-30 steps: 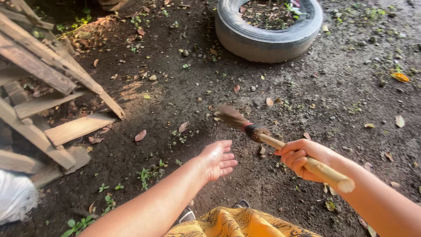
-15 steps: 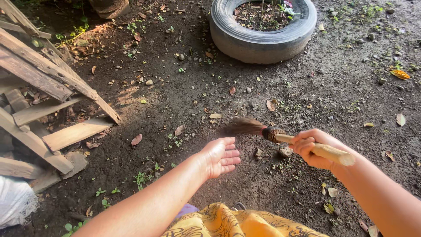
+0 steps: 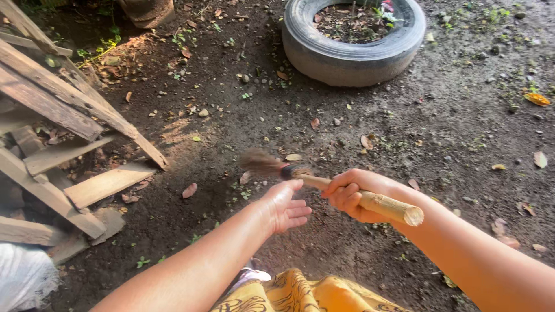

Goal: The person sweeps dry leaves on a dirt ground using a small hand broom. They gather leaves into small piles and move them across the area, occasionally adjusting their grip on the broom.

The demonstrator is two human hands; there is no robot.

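Right hand (image 3: 354,195) clamped around a bamboo broom (image 3: 347,192), gripping the handle about midway, cut end pointing back toward the body, dark bristles blurred out in front and to the left, above the dirt (image 3: 243,115). Left hand (image 3: 283,206) open, palm turned up and to the right, fingers loosely spread, holding nothing. Fingertips just beside the handle near the bound neck, contact hard to tell. Hands close together but apart, left a little lower in view than the right.

Below both forearms, a patch of yellow patterned cloth (image 3: 306,294) at the bottom edge. Bare, dark soil underneath, scattered with dry leaves (image 3: 189,190), small stones and a few green sprouts. Up ahead and to the right, an old tyre (image 3: 352,55) lying flat, filled with earth and leaf litter, with a small plant at its far rim. On the left, a tilted stack of weathered planks (image 3: 63,144), one board lying flat at its foot. At the lower left corner, a bit of white sack (image 3: 23,277). Sunlit patch on the ground beside the planks.
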